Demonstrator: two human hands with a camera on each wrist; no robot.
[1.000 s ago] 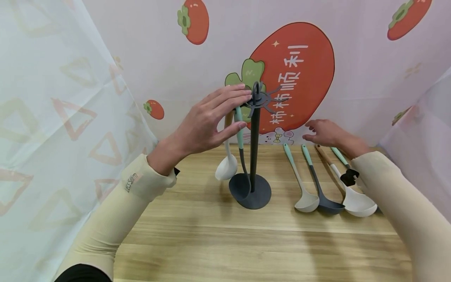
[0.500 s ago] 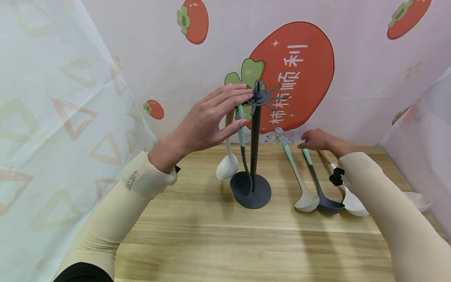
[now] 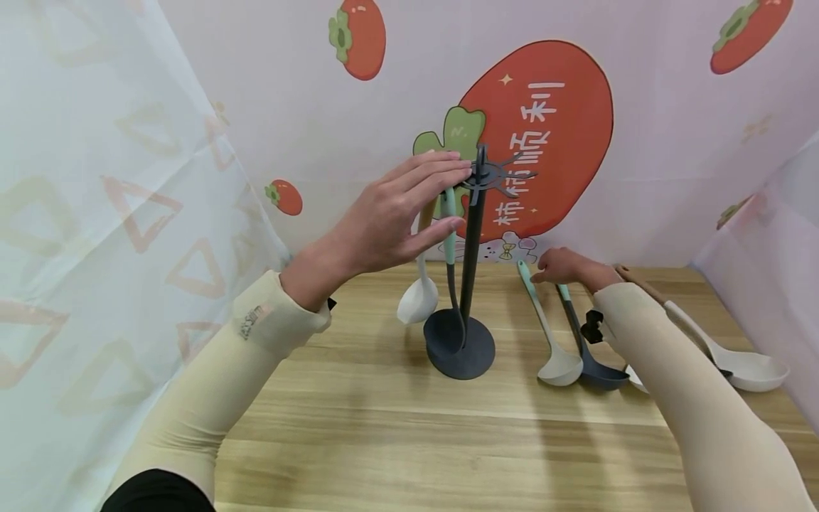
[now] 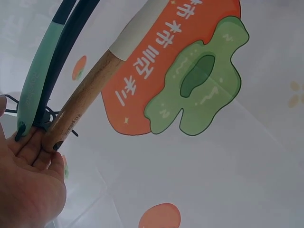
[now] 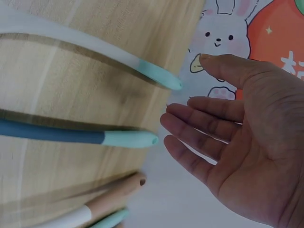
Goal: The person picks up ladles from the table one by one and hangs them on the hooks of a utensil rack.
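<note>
Currently touching the top of the stand (image 3: 473, 252) with the left hand (image 3: 390, 222), with fingers nearly straight, beside a white ladle (image 3: 419, 300) and a dark ladle (image 3: 440, 340) hanging left of the stand. Reaching right of the stand with the right hand (image 3: 566, 268), with fingers loosely apart, near the handle ends of a cream ladle (image 3: 560, 368) and a navy ladle (image 3: 603, 374) lying on the bench (image 3: 397, 434).

The wooden table (image 3: 384, 441) bears a dark stand (image 3: 472, 263) and several ladles (image 3: 604, 375).
</note>
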